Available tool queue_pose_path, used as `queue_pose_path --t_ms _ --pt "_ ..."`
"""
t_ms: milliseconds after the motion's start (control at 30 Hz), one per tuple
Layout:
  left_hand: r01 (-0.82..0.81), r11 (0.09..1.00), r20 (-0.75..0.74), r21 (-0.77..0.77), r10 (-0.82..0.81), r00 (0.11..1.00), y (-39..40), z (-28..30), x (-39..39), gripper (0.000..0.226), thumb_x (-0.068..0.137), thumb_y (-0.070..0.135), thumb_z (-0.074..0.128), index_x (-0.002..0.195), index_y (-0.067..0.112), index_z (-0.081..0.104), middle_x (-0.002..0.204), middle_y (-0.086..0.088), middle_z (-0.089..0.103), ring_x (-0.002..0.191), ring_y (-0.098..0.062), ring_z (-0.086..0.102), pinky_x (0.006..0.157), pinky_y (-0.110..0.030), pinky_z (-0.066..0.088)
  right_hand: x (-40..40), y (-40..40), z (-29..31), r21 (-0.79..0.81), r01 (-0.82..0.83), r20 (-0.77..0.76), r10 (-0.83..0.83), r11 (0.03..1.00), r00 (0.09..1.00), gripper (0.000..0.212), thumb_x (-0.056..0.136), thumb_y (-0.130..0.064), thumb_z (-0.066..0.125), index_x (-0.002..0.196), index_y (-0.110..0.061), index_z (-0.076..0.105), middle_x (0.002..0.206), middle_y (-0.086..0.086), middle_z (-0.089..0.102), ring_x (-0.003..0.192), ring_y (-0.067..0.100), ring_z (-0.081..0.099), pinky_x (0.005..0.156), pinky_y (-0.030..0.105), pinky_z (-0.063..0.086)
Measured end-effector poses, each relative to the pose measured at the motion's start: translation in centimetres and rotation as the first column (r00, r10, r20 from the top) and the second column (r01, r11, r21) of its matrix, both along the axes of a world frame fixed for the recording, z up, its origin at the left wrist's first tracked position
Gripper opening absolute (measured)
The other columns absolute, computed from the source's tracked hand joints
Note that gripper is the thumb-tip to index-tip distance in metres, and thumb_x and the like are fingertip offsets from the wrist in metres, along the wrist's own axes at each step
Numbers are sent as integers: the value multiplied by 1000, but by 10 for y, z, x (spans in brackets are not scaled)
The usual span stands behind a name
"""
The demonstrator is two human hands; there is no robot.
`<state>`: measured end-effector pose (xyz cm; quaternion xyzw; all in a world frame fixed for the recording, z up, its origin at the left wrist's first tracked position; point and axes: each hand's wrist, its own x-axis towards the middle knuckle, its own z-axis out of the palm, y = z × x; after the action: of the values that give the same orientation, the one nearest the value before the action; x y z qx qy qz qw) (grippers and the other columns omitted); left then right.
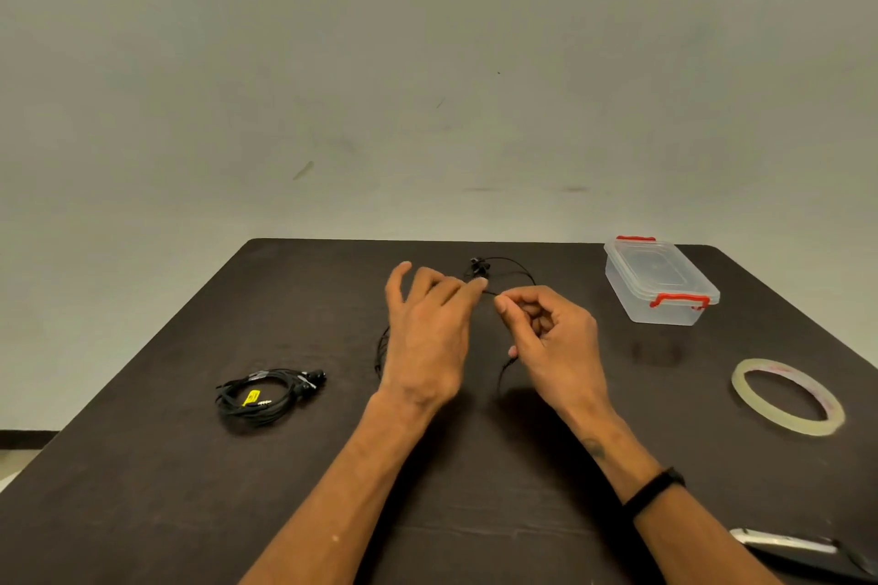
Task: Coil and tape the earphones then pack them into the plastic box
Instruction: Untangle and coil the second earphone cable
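coiling step. my right hand [551,337] pinches the loose earphones [503,273] cable mid-table; left hand [427,328] has fingers spread, touching the cable near the pinch, gripping nothing. i'd wind even loops round the left fingers, buds kept outside. tape roll [788,397] and shut plastic box [660,280] wait at right.
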<state>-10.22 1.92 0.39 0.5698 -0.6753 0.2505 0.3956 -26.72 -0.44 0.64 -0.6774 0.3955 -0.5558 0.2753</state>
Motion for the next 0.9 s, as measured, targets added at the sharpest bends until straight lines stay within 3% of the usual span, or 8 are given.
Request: queue_pose_path --t_ms 100,200,333,467,600,700,800,900 --pt "-125 988 -197 -90 105 975 0 6 19 26 92 10 70 114 23 76 96 8 75 95 -24 60 102 -42 33 0 -3 0 16 -12 0 12 1000 1000 14 91 -27 82 103 -28 76 71 0 66 63 28 65 60 38 60" --pt "-225 967 -326 -119 176 929 3 9 27 18 98 18 63 110 24 76 96 8 74 93 -22 58 95 -38 31 1 -5 -4 -124 54 -154 -73 991 985 15 89 -18 81 102 -25 76 79 -9 65 60 11 56 62 23 51" --pt "-292 955 -442 -58 237 865 3 11 30 18 99 20 61 109 27 74 87 9 72 94 -20 57 95 -41 32 -3 -11 -16 -228 97 -368 -178 969 912 14 88 -12 76 98 -22 74 94 -10 62 81 8 63 76 28 57" --pt "-351 936 -607 30 296 738 4 14 45 20 99 21 60 113 28 73 94 5 75 104 -24 55 98 -45 32 -12 -17 -13 -150 200 -226 -231 968 946 7 97 -16 70 100 -21 75 96 -6 72 86 7 65 81 29 56" --pt "-333 942 -366 27 320 874 8 13 30 43 96 21 53 139 24 63 139 -4 64 132 -33 48 112 -54 29 -13 -11 0 -258 183 -181 -234 949 955 20 105 -23 64 118 -18 77 88 -5 69 77 9 63 73 26 52" --pt "-77 997 -77 19 79 994 14 19 2 58 98 24 48 156 28 46 162 -2 43 153 -32 32 125 -59 18 -7 -7 1 -409 163 -282 -294 898 913 24 103 -19 65 124 -14 76 78 -5 52 65 11 48 61 25 43" --pt "150 985 58 84 -155 986 18 12 -20 50 100 26 47 149 23 55 146 4 61 141 -21 49 126 -61 17 -4 -9 -5 -459 100 -365 -290 883 884 10 101 -11 65 106 -9 74 80 -3 49 65 13 46 58 29 40" --pt "192 981 -109 43 -186 977 20 8 -22 40 99 28 46 131 19 70 122 6 72 116 -14 62 123 -56 27 -5 -9 -6 -454 120 -366 -308 883 878 9 102 -15 66 92 -14 65 78 -8 42 62 12 41 56 26 33"
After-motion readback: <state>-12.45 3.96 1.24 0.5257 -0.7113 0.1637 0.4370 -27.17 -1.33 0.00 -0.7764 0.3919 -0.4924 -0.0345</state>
